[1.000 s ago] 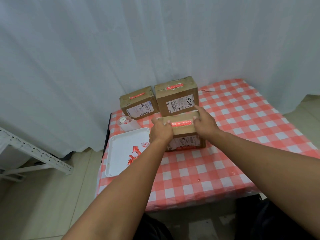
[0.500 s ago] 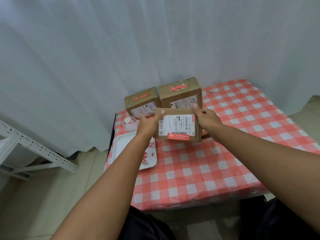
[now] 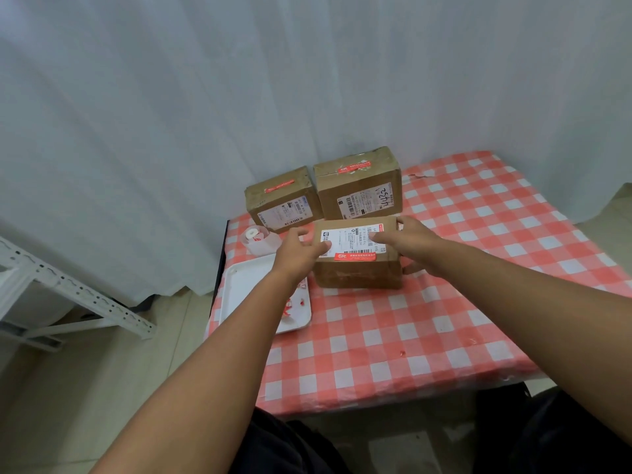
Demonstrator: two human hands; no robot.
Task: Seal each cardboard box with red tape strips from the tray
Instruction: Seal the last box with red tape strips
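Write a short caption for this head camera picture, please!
Both hands, left and right, hold the nearest cardboard box, label up, beside the white tray.

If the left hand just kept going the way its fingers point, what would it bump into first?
The left hand points up and right, its fingertips already at the near cardboard box, by the white shipping label. Going on, it would probably press into that box first. Whether it touches yet is unclear.

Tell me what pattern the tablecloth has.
The tablecloth is checked in red and white, as the head view shows.
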